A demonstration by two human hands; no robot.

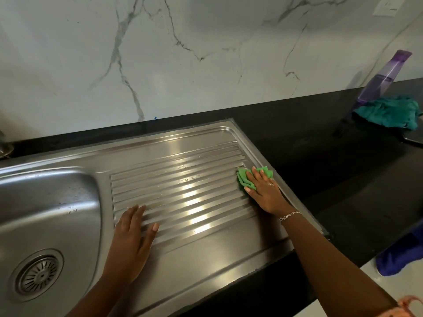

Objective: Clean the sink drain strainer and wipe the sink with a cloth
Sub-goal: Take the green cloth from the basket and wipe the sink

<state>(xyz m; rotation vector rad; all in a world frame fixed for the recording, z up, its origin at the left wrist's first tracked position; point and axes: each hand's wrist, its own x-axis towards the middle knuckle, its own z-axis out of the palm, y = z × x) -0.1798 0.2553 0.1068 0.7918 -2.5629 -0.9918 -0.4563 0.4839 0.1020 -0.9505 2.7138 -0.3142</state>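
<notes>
A stainless steel sink (45, 202) fills the left, with a round drain strainer (37, 274) seated in the basin floor. To its right runs the ribbed draining board (183, 191), with small water drops on the ribs. My right hand (265, 193) presses a folded green cloth (245, 178) flat on the far right end of the ribs. My left hand (131, 239) lies palm down, fingers apart, on the near left part of the board and holds nothing.
Black countertop (320, 138) surrounds the sink, below a white marble wall. A purple spray bottle (382, 78) and a crumpled teal cloth (389, 112) sit at the back right. A blue item (398, 259) shows below the counter edge. A tap base (4, 147) is at far left.
</notes>
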